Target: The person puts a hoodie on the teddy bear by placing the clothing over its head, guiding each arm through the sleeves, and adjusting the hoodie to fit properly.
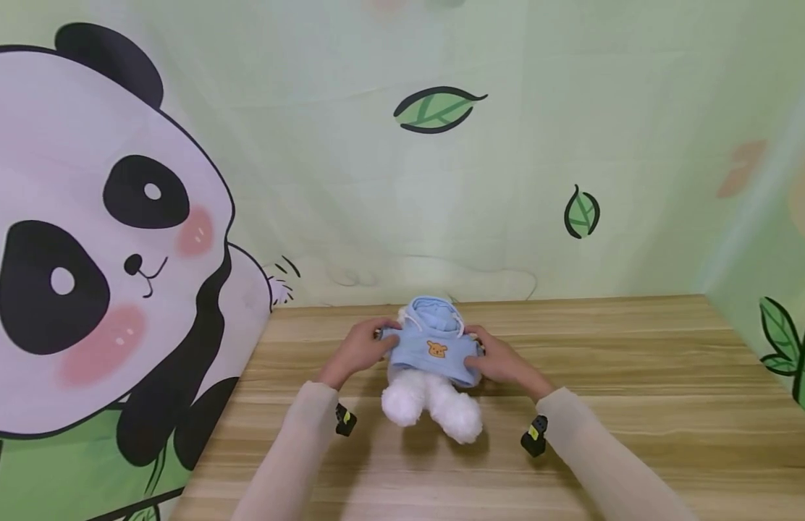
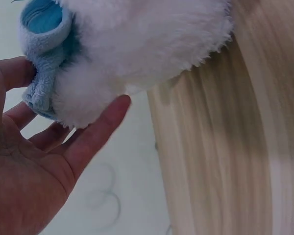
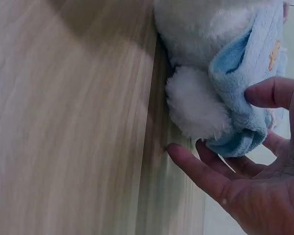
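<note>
A white plush toy (image 1: pixel 402 398) lies on the wooden table with its fluffy legs toward me. It wears a light blue hoodie (image 1: pixel 412 352) with an orange animal face on the front, and the hood bunches where a head would show. My left hand (image 1: pixel 360 352) holds the sleeve on the left side. In the left wrist view, the thumb and fingers lie on either side of the blue cuff (image 2: pixel 41 90), beside a white paw (image 2: pixel 83 93). On the other side my right hand (image 1: pixel 503 359) grips the other sleeve, its thumb on the blue cloth (image 3: pixel 240 105) and fingers beneath.
The wood-grain table (image 1: pixel 637 376) reaches back to a pale green cloth backdrop (image 1: pixel 311 166). A large printed panda (image 1: pixel 64 159) fills the left side, and printed leaves mark the rear. Small black devices (image 1: pixel 535 436) sit at both wrists.
</note>
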A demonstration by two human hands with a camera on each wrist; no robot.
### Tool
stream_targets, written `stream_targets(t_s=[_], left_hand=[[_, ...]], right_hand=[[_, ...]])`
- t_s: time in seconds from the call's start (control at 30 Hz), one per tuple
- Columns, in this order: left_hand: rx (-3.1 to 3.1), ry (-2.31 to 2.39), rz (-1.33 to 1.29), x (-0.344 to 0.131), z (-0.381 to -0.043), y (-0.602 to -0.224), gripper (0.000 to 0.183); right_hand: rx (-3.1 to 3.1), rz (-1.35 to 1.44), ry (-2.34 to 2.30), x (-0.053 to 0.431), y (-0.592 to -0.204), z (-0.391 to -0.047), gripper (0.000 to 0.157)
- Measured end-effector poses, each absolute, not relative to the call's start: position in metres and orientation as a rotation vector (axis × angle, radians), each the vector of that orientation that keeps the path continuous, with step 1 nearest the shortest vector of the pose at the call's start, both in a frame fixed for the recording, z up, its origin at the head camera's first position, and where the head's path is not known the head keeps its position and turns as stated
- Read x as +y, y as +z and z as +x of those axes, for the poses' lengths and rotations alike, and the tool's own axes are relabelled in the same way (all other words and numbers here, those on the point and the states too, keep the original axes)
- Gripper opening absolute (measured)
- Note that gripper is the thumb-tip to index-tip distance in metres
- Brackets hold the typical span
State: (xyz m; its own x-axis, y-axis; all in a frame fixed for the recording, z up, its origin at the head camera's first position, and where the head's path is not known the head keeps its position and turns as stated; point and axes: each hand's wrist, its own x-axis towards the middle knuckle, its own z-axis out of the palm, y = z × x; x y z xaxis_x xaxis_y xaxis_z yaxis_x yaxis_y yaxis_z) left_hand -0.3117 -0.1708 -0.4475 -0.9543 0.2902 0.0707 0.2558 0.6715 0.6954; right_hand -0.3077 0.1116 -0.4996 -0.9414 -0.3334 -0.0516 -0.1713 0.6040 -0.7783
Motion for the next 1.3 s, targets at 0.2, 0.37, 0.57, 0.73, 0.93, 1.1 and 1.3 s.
stream_targets(t_s=[0.2, 0.37, 0.57, 0.73, 0.93, 1.1, 1.3], left_hand=[[2.810, 1.174, 0.421, -0.177, -0.311, -0.451, 0.026], [2.785, 1.233, 0.400, -0.179, -0.312, -0.458, 0.025], [2.779, 1.326, 0.384, -0.175, -0.311, -0.463, 0.023], [2.774, 1.340, 0.407, -0.165, -0.308, -0.468, 0.023], [2.763, 1.319, 0.451, -0.145, -0.304, -0.474, 0.024], [2.779, 1.298, 0.499, -0.130, -0.300, -0.476, 0.024], [2.761, 1.307, 0.553, -0.113, -0.296, -0.479, 0.025]], right_hand=[[2.476, -0.360, -1.447, 0.105, -0.503, -0.304, 0.063], [2.489, -0.319, -1.502, 0.102, -0.506, -0.303, 0.061], [2.592, -0.317, -1.494, 0.107, -0.505, -0.302, 0.056], [2.673, -0.350, -1.438, 0.122, -0.500, -0.299, 0.053], [2.755, -0.404, -1.395, 0.147, -0.491, -0.292, 0.051], [2.793, -0.452, -1.365, 0.165, -0.486, -0.289, 0.050], [2.799, -0.420, -1.349, 0.184, -0.483, -0.285, 0.050]])
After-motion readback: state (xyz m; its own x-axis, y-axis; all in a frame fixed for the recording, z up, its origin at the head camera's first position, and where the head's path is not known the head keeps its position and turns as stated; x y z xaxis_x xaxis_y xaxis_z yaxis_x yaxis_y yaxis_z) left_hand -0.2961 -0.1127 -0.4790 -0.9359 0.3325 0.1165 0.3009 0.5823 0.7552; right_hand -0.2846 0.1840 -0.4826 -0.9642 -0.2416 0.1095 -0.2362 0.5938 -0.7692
